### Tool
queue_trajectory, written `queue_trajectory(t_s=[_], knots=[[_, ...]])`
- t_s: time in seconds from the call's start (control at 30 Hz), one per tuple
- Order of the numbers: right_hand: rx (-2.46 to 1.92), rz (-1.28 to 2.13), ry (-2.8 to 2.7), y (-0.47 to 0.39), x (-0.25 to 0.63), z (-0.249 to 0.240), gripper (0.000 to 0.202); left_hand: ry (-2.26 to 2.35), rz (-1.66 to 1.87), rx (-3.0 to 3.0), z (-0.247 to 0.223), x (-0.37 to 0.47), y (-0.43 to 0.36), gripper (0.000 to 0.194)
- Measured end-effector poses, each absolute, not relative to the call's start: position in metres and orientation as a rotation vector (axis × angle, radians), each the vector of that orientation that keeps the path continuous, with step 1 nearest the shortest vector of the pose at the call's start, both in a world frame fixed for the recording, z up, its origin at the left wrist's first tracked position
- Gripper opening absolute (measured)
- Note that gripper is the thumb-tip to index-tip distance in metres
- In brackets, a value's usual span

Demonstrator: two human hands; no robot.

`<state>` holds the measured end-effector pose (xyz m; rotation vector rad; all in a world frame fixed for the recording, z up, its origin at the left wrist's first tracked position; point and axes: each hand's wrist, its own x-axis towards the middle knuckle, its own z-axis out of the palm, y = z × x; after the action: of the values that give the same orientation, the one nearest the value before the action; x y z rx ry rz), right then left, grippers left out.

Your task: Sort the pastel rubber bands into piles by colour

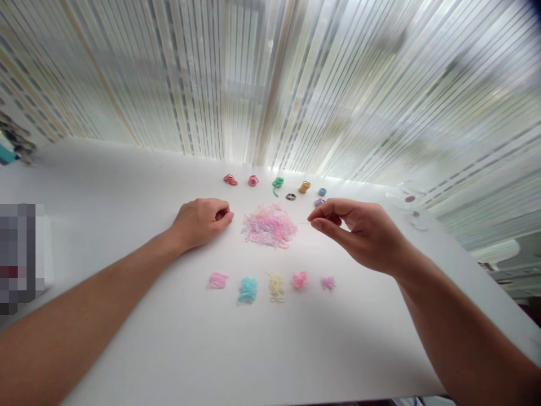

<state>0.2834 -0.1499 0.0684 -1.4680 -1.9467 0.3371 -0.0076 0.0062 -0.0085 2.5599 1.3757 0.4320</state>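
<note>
In the middle of the white table lies a loose pile of thin pastel strands [270, 226], mostly pink with some lilac and pale blue, like small elastic bands. My left hand [203, 223] rests in a loose fist just left of it; nothing shows in its fingers. To the right, my right hand [353, 228] pinches a thin pale strand [303, 223] between thumb and forefinger. Nearer me are small heaps sorted by colour: pink [218, 280], light blue [247, 290], pale yellow [276, 286], coral pink [300, 280] and lilac [328, 282].
Behind the pile stand coiled bundles: red [230, 180], pink-red [253, 180], green [278, 183], mustard [304, 186], blue [322, 192] and purple [320, 202], plus a dark ring [291, 197]. A striped curtain [253, 84] hangs behind the white table [169, 349]. Clear round items [418, 220] lie far right.
</note>
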Motion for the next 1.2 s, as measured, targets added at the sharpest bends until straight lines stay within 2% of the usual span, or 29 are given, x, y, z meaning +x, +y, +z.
queue_trajectory(t_s=[0.33, 1.2], knots=[[-1.260, 0.403, -2.084, -0.178, 0.260, 0.020, 0.010, 1.400, 0.407, 2.571, -0.006, -0.006, 0.004, 0.032], [-1.053, 0.400, -2.471, -0.197, 0.245, 0.018, 0.016, 1.436, 0.374, 2.615, -0.003, -0.003, 0.002, 0.031]])
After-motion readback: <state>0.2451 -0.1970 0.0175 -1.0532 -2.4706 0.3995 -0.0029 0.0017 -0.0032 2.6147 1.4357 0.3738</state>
